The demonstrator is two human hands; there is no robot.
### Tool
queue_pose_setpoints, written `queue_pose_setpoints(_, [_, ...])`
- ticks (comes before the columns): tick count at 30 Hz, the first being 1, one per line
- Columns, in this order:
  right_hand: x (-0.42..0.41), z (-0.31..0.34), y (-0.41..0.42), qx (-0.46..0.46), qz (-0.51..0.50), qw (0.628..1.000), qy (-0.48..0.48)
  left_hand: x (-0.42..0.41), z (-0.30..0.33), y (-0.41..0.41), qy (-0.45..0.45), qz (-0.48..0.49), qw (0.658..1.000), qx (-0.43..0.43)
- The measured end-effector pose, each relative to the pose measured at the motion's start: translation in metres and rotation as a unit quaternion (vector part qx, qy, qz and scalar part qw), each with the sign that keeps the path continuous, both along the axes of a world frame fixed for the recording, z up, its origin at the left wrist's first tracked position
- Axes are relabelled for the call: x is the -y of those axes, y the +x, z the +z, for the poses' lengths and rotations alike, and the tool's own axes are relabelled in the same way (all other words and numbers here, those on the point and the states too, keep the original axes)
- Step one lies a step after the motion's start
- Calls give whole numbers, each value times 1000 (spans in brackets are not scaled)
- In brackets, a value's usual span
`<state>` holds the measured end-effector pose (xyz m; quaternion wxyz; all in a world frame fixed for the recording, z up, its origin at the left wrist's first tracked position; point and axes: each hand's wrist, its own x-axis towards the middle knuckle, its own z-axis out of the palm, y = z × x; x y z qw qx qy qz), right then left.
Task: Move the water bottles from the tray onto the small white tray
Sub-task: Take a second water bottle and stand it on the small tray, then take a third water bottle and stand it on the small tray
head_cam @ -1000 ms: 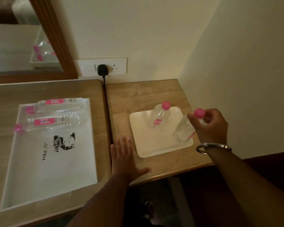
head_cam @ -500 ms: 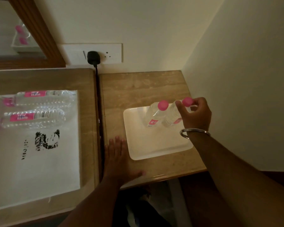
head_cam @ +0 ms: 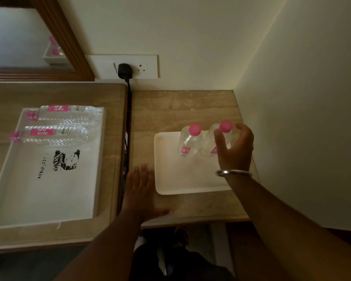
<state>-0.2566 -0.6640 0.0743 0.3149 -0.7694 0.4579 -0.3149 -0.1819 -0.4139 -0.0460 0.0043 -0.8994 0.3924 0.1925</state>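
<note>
I see two pink-capped clear plastic water bottles [head_cam: 190,141] upright on the small white tray [head_cam: 170,179]; my right hand [head_cam: 234,148] has its fingers [head_cam: 219,138] loosely around the second, my left hand [head_cam: 141,185] lies flat, and two lying bottles [head_cam: 57,126] remain in the large white tray [head_cam: 49,189].

right hand [head_cam: 234,148] around upright bottle [head_cam: 213,141] on small tray [head_cam: 170,179].

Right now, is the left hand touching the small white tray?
Apart. The head view shows the left hand flat on the tabletop, with a strip of bare wood between it and the small white tray.

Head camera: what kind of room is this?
Probably a hotel room: a wood-framed mirror, a big tray of complimentary-looking water bottles, and a small corner table by a wall socket.
</note>
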Motion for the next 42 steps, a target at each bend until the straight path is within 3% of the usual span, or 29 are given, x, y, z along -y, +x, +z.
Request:
queue_pose_setpoints(3, [-37,-13,-16,-14,-16,998,53,-6,11,-3,11,8,1000,24])
queue_pose_setpoints(7, [-111,-30,-35,-128,134,981,59,-31,44,-5,13,7,1000,21])
queue_pose_setpoints(12, [-183,-25,-8,-225,344,912,-17,-92,78,22,49,13,996,74])
queue_pose_setpoints(16, [-216,-20,57,-285,431,846,-128,-161,95,62,66,29,994,78])
queue_pose_setpoints(22, [-287,-15,160,-352,437,802,-207,-277,98,135,50,80,994,52])
queue_pose_setpoints(27, [-342,-25,235,-375,433,787,-231,-375,74,193,56,94,993,32])
queue_pose_setpoints(33, [-370,-31,292,-401,424,764,-275,-393,46,225,-11,21,999,-33])
queue_pose_setpoints(38, [-378,-23,322,-420,402,748,-322,-394,34,228,-40,-7,999,-32])
queue_pose_setpoints(42, [-382,-16,340,-450,417,709,-348,-396,33,230,-65,-11,997,-32])
